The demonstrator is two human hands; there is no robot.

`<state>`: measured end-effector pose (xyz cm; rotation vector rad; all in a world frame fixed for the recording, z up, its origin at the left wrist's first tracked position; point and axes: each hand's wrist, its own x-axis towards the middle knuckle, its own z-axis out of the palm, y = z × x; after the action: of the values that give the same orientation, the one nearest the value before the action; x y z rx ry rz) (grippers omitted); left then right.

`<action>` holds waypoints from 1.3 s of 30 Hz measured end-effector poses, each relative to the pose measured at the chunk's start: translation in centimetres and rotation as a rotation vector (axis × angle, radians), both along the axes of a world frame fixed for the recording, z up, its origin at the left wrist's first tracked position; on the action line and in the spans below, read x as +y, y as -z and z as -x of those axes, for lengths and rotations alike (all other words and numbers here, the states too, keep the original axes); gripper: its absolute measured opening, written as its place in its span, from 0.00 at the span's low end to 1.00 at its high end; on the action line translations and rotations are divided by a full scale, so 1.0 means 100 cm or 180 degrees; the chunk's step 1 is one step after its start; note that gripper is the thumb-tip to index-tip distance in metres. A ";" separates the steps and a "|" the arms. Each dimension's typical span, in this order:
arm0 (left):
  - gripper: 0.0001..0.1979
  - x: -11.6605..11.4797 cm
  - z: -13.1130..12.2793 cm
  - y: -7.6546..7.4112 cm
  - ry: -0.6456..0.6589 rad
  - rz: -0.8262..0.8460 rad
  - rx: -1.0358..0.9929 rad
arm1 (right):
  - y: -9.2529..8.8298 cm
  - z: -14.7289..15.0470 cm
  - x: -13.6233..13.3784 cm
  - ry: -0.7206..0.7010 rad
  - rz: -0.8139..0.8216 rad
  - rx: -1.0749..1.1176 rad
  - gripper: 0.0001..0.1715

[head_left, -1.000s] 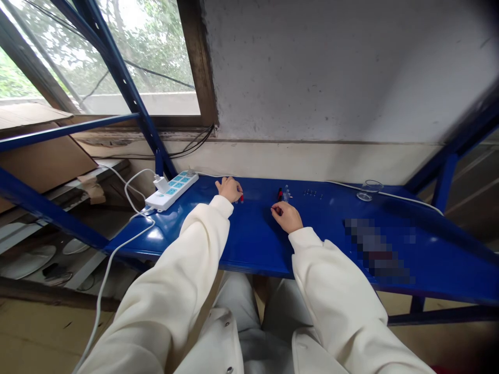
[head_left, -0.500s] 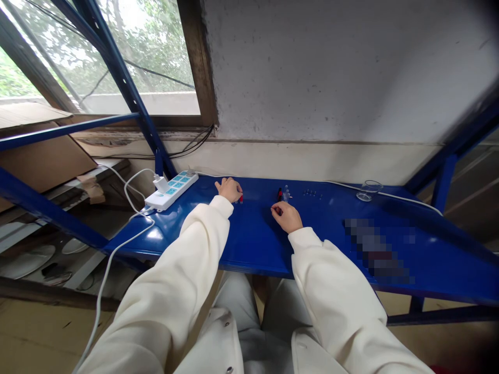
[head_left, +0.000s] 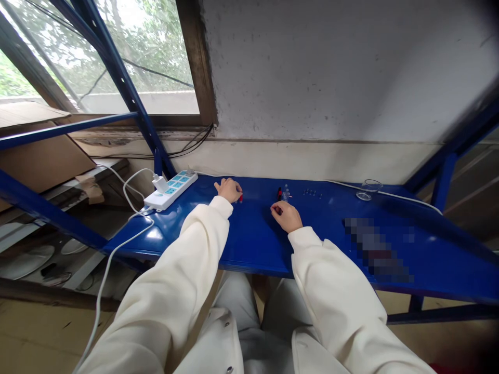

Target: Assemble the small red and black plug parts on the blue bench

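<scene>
My left hand [head_left: 229, 190] is over the far part of the blue table, its fingers bent together at a small red piece [head_left: 240, 198]. Tiny clear bits show just below those fingers, too small to name. Nearer to me and further right, my right hand [head_left: 287, 216] is closed in a pinch; what its fingertips hold, if anything, is too small to make out. Just beyond it stand a small black-and-red item [head_left: 279, 194] and a cluster of small clear plastic pieces [head_left: 286, 193].
Several tiny clear pieces [head_left: 312, 192] lie in a row on the blue table [head_left: 253, 244]. A clear cup [head_left: 366, 193] is at the back right, beside a white cable. A blurred dark object [head_left: 376, 252] lies right. The white power strip [head_left: 171, 191] is at left.
Both hands stay in almost the same place and pose. The whole view has shifted only very slightly.
</scene>
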<state>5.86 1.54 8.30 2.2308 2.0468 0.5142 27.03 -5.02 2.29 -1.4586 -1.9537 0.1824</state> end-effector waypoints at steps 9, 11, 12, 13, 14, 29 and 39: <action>0.08 0.000 -0.001 -0.003 0.0036 0.0116 0.0045 | -0.006 0.002 -0.005 0.0172 -0.0075 0.0126 0.12; 0.09 -0.003 -0.002 -0.008 0.0042 0.0107 0.0037 | -0.009 0.002 -0.007 0.0436 -0.0029 0.0144 0.11; 0.10 -0.006 -0.004 -0.011 0.0060 0.0011 -0.0003 | -0.009 0.002 -0.007 0.0632 0.0017 0.0160 0.12; 0.10 -0.010 -0.006 -0.015 0.0108 -0.0151 -0.0065 | -0.010 0.001 -0.007 0.0849 0.0079 0.0179 0.12; 0.11 -0.015 -0.010 -0.019 0.0188 -0.0389 -0.0152 | -0.010 -0.001 -0.006 0.1059 0.0155 0.0202 0.12; 0.28 -0.044 -0.088 0.037 0.1526 -0.0136 0.0271 | 0.009 -0.014 0.011 0.1758 0.0202 0.0014 0.11; 0.19 -0.041 -0.100 0.047 0.1306 -0.0692 0.0374 | 0.012 -0.015 0.021 0.1666 0.0466 -0.0104 0.14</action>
<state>15.86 -2.52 3.60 2.7699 1.5680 0.5994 28.49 -2.95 1.09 -2.0233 -1.5414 0.0652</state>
